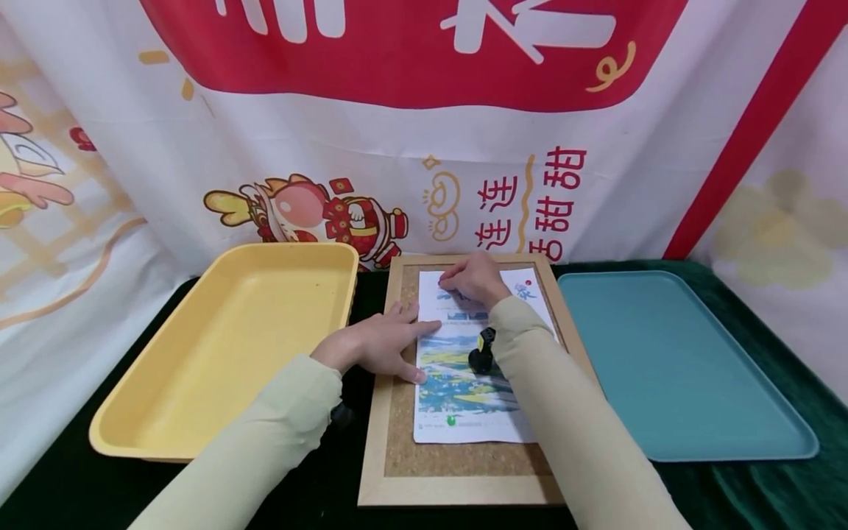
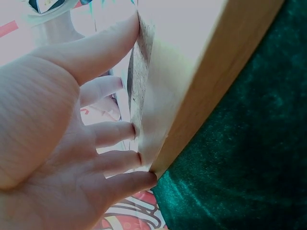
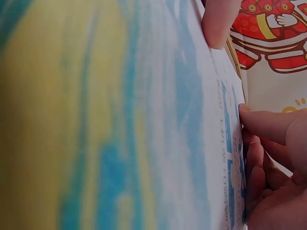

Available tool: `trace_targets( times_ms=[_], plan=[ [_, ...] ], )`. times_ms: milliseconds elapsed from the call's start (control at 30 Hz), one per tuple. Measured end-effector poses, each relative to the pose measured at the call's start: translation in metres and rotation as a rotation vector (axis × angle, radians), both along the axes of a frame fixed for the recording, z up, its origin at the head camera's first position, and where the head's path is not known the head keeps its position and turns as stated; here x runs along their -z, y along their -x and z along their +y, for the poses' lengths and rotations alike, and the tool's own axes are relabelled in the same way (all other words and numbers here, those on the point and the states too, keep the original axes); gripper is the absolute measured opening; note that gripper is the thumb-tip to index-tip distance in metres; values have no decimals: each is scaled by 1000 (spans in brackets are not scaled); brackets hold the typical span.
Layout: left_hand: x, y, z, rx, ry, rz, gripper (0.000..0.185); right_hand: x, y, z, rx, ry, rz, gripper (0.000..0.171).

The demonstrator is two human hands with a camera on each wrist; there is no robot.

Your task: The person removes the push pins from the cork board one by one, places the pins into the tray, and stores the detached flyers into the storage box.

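Observation:
A printed paper sheet [image 1: 437, 430] with a blue and yellow landscape lies on a wood-framed corkboard [image 1: 404, 460]. My left hand [image 1: 384, 340] spreads over the board's left side, thumb and index fingertip on the sheet's left edge. The left wrist view shows this hand's straight fingers [image 2: 117, 160] along the wooden frame. Near the sheet's upper left corner is my right hand [image 1: 478, 280], its thumb and fingers bent together at the paper. In the right wrist view the right thumb [image 3: 261, 120] meets the paper; I cannot tell whether something small is pinched there.
A deep yellow tray [image 1: 232, 353] stands left of the corkboard, and a flat blue-green tray [image 1: 689, 361] lies at its right. Dark green cloth [image 1: 742, 316] covers the table. Behind rises a white printed backdrop [image 1: 371, 132] with red lettering. A black wrist camera [image 1: 482, 352] overlaps the sheet.

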State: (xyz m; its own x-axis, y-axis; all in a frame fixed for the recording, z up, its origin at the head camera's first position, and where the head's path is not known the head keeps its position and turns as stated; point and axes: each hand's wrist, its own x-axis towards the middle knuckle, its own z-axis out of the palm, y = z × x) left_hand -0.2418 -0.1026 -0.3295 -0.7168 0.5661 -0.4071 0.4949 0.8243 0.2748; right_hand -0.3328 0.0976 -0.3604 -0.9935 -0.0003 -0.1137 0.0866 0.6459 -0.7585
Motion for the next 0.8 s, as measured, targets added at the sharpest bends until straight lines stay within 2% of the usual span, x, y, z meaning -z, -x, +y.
trace_targets(
  times_ms=[233, 433, 533, 800],
  plan=[
    [1, 0, -1, 1, 6, 1, 86, -4, -2, -2, -34, -17, -1, 14],
    [1, 1, 0, 8, -18, -8, 85, -8, 0, -4, 34, -32, -78, 11],
    [2, 1, -2, -1, -11, -10, 85, -8, 2, -6, 35, -36, -106, 12],
    [0, 0, -1, 0, -2, -15, 85, -6, 4, -5, 30, -12, -114, 12]
  ],
)
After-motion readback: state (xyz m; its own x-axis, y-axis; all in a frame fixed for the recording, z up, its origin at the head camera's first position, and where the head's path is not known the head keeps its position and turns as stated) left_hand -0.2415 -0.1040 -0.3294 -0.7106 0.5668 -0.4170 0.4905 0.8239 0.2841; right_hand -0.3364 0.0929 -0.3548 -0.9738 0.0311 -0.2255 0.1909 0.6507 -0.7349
